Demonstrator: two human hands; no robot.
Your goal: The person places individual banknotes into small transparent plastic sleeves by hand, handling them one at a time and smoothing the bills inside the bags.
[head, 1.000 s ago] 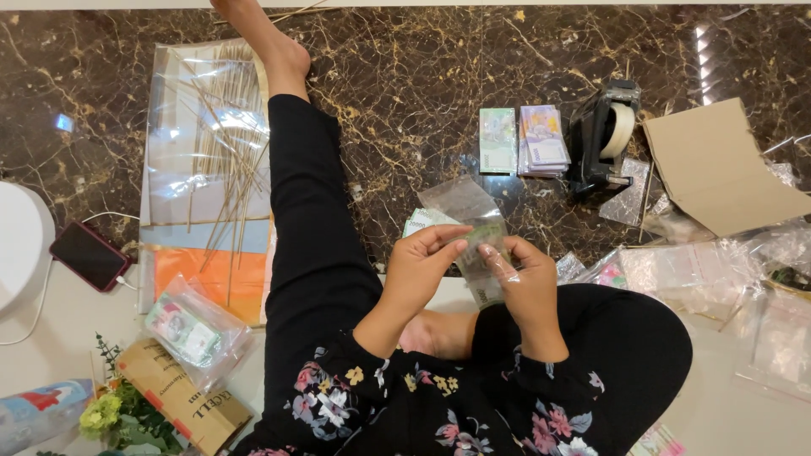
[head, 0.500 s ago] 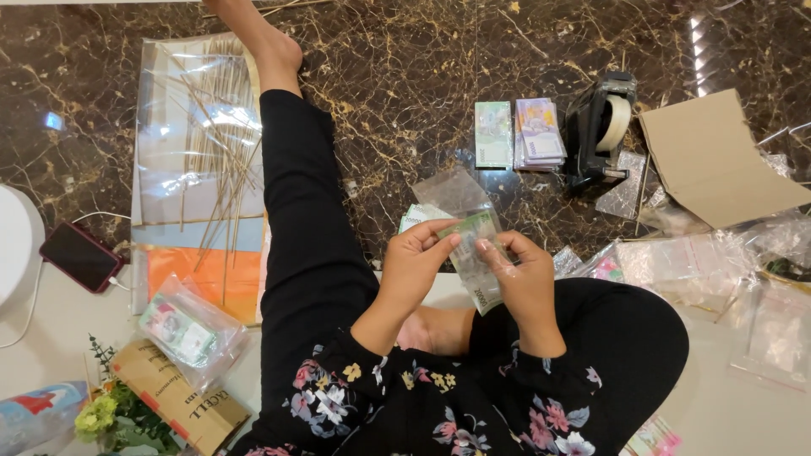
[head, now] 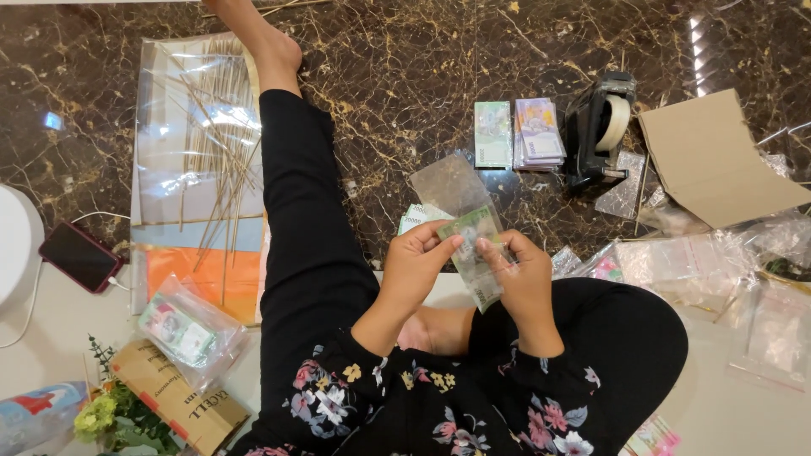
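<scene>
Banknote [head: 473, 253], greenish and folded, sitting between both hands above the lap, partly inside a clear plastic sleeve [head: 449, 186] fanning up and away toward the dark marble floor [head: 405, 76]. Long axis running diagonally, from upper left near the sleeve's mouth down to lower right by the right wrist. Left hand [head: 422, 262] pinching the note's upper edge, thumb and fingertips closed on it. Right hand [head: 519, 274] gripping the lower half, fingers curled shut around note and sleeve together. Lying equally close to both hands, the left meeting the end nearer the sleeve, the right holding the free end. Second note [head: 414, 218] peeking out just behind the left hand, flat on the floor.

Farther out, resting beyond the hands: two small stacks of banknotes [head: 517, 133] side by side, and a black tape dispenser [head: 600, 127] just to their right. Brown cardboard sheet [head: 718, 160] and loose clear bags [head: 684, 253] spreading along the right. Stretching to the left of the outstretched leg: thin sticks [head: 215, 127] scattered on a plastic sheet, orange paper [head: 203, 274] below them, a bagged bundle of notes [head: 182, 329], a phone [head: 80, 256] charging near the edge.
</scene>
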